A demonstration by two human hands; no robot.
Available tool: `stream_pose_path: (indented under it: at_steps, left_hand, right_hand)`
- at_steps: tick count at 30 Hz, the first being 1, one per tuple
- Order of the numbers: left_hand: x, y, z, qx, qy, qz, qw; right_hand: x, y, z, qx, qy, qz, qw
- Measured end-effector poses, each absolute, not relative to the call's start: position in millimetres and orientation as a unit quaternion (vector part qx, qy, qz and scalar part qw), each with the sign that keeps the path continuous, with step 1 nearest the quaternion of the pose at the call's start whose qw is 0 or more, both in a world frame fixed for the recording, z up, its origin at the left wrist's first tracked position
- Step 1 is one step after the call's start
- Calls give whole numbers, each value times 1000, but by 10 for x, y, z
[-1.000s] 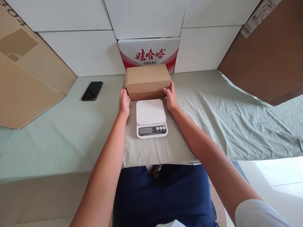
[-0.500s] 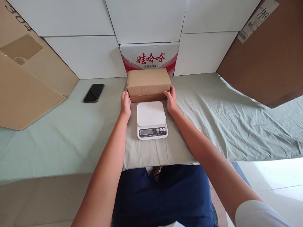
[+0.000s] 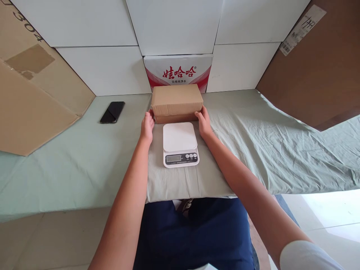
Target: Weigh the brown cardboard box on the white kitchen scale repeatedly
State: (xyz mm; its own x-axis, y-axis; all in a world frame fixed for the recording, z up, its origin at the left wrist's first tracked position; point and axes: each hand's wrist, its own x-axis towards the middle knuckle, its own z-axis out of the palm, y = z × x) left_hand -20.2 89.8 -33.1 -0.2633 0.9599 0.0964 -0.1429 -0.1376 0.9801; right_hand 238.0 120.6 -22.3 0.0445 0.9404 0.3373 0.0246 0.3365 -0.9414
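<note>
A closed brown cardboard box (image 3: 177,99) sits on the cloth behind a white digital kitchen scale (image 3: 180,137), whose platform carries nothing. At the box's lower left corner is my left hand (image 3: 147,125), its fingers stretched along the side and its palm a little away from the cardboard. Whether those fingertips still touch the box is hard to see. My right hand (image 3: 204,120) grips the lower right corner, thumb on the front face and fingers along the side. The scale's display and buttons face me.
A black smartphone (image 3: 112,112) lies to the left on the green cloth (image 3: 84,161). Behind the box stands a white and red carton (image 3: 178,65) against white panels. Large cardboard sheets flank the table on the left (image 3: 36,101) and right (image 3: 315,75).
My left hand has shifted slightly left and toward me, loosening from the box's side. My right hand keeps its place on the box. The view has tilted a little.
</note>
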Motion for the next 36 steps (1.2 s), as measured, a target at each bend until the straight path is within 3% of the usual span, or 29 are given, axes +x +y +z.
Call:
stream_pose_path:
  at_steps: [36]
  left_hand:
    - [-127, 853, -305, 450, 457, 629, 439]
  right_hand:
    - [2355, 1179, -206, -437, -576, 385, 574]
